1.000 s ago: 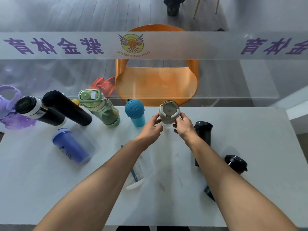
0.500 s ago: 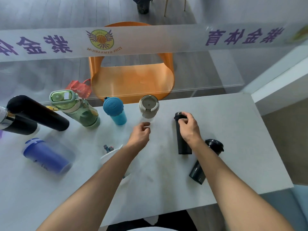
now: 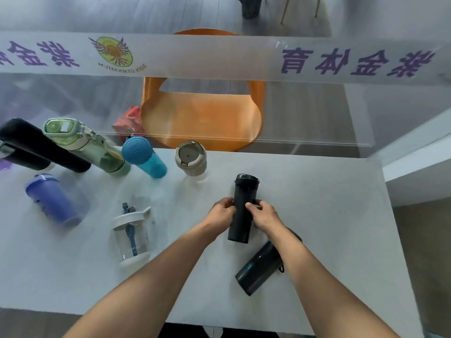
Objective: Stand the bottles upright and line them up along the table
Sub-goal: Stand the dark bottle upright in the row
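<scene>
A tall black bottle [image 3: 242, 208] is held in the middle of the bench [image 3: 329, 215] by both hands. The left hand [image 3: 220, 213] is closed on its left side, and the right hand [image 3: 262, 214] is closed on its right side. Another dark bottle [image 3: 260, 270] is seen lying just beside it. A beige cup [image 3: 190, 158] and a blue bottle [image 3: 144, 157] are lined up along the far edge.
</scene>
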The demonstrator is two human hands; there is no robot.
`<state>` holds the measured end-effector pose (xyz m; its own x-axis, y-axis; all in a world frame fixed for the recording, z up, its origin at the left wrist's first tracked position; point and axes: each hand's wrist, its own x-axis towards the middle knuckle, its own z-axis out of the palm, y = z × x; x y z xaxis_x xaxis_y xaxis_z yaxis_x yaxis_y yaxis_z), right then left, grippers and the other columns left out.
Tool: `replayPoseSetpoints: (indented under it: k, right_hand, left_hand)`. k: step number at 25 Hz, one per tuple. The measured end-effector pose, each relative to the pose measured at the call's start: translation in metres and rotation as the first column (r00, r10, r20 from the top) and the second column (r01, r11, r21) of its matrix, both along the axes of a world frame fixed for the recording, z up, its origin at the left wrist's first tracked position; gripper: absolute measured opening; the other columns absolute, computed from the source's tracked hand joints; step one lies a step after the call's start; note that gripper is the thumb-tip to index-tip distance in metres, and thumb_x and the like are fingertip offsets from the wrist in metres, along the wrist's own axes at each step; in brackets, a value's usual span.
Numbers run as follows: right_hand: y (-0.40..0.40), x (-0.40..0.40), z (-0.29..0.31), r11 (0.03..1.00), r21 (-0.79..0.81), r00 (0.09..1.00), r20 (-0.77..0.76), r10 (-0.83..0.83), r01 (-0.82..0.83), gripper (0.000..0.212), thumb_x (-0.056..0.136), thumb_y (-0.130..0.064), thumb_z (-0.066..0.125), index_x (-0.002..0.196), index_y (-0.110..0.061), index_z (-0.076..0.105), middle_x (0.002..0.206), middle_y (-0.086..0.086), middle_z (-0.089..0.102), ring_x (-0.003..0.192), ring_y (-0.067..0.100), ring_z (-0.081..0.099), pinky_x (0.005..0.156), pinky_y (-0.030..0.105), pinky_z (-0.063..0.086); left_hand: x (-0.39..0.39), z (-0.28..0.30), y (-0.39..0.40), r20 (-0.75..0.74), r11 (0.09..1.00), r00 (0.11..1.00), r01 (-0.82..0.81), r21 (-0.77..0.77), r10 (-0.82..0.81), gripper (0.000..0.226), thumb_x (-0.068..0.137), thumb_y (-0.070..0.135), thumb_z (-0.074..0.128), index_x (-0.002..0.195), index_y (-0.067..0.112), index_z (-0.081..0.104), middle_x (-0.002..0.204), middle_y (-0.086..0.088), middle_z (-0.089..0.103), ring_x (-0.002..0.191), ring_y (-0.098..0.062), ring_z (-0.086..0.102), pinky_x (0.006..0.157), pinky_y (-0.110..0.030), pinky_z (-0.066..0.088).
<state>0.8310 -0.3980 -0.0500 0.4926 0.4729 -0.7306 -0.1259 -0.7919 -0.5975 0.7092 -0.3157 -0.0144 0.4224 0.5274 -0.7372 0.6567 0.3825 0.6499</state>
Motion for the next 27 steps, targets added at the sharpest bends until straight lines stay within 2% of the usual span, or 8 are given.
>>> replayPoseSetpoints:
  k: [2, 5, 9, 13, 18, 23, 27]
  right_hand:
    - [-0.002, 0.006, 0.005, 0.997, 0.068, 1.000, 0.018, 0.022, -0.023, 0.045, 0.095, -0.035, 0.062, 0.134, -0.014, 0.056, 0.124, 0.007, 0.067, 0.110, 0.024, 0.063, 0.095, 0.036, 0.051]
    - [0.005, 0.019, 0.022, 0.972, 0.233, 1.000, 0.028, -0.012, 0.006, 0.042, 0.094, -0.026, 0.066, 0.133, -0.018, 0.054, 0.122, 0.003, 0.067, 0.110, 0.022, 0.064, 0.092, 0.031, 0.050]
    - [0.018, 0.034, 0.038, 0.912, 0.409, 0.997, 0.079, -0.012, -0.021, 0.044, 0.089, -0.022, 0.072, 0.129, -0.027, 0.055, 0.123, 0.003, 0.066, 0.112, 0.019, 0.064, 0.091, 0.033, 0.055]
    - [0.028, 0.043, 0.040, 0.896, 0.439, 0.986, 0.166, -0.002, -0.072, 0.044, 0.089, -0.018, 0.072, 0.126, -0.030, 0.053, 0.123, 0.006, 0.065, 0.114, 0.021, 0.064, 0.091, 0.033, 0.056]
    - [0.034, 0.045, 0.035, 0.889, 0.447, 0.979, 0.206, 0.004, -0.097, 0.043, 0.089, -0.020, 0.072, 0.127, -0.027, 0.053, 0.124, 0.009, 0.067, 0.114, 0.023, 0.067, 0.093, 0.032, 0.055]
    - [0.040, 0.047, 0.035, 0.890, 0.447, 0.980, 0.201, -0.001, -0.091, 0.048, 0.088, -0.019, 0.073, 0.130, -0.028, 0.051, 0.127, 0.008, 0.067, 0.116, 0.021, 0.066, 0.095, 0.034, 0.054]
    - [0.041, 0.047, 0.035, 0.891, 0.442, 0.978, 0.207, 0.010, -0.102, 0.048, 0.088, -0.017, 0.072, 0.129, -0.030, 0.051, 0.126, 0.007, 0.067, 0.117, 0.021, 0.066, 0.095, 0.033, 0.054]
  left_hand:
    - [0.005, 0.008, -0.008, 0.037, 0.999, 0.998, -0.053, 0.011, 0.053, 0.040, 0.095, 0.008, 0.045, 0.133, 0.015, 0.054, 0.124, -0.003, 0.064, 0.106, -0.019, 0.061, 0.096, -0.043, 0.052]
    - [0.011, 0.021, -0.008, 0.092, 0.992, 0.991, -0.100, 0.077, 0.093, 0.036, 0.100, 0.015, 0.046, 0.135, 0.022, 0.048, 0.135, 0.006, 0.056, 0.124, -0.018, 0.054, 0.106, -0.041, 0.045]
    - [0.024, 0.036, 0.007, 0.213, 0.971, 0.964, -0.193, 0.139, 0.161, 0.045, 0.100, 0.003, 0.038, 0.141, 0.020, 0.041, 0.144, 0.005, 0.050, 0.129, -0.019, 0.050, 0.106, -0.038, 0.044]
    - [0.028, 0.040, 0.012, 0.200, 0.974, 0.972, -0.155, 0.166, 0.120, 0.056, 0.100, 0.001, 0.036, 0.148, 0.029, 0.035, 0.150, 0.005, 0.044, 0.125, -0.018, 0.051, 0.099, -0.034, 0.046]
    - [0.030, 0.038, 0.015, 0.194, 0.979, 0.975, -0.139, 0.152, 0.108, 0.066, 0.097, -0.003, 0.035, 0.151, 0.033, 0.029, 0.151, 0.004, 0.044, 0.092, 0.002, 0.055, 0.088, -0.028, 0.050]
    - [0.034, 0.041, 0.021, 0.223, 0.986, 0.971, -0.112, 0.125, 0.082, 0.070, 0.097, -0.003, 0.036, 0.153, 0.036, 0.023, 0.158, 0.008, 0.036, 0.097, 0.001, 0.056, 0.095, -0.035, 0.049]
    - [0.032, 0.037, 0.024, 0.232, 0.985, 0.971, -0.092, 0.143, 0.057, 0.070, 0.096, -0.001, 0.036, 0.153, 0.039, 0.023, 0.158, 0.009, 0.036, 0.117, -0.011, 0.054, 0.095, -0.036, 0.049]
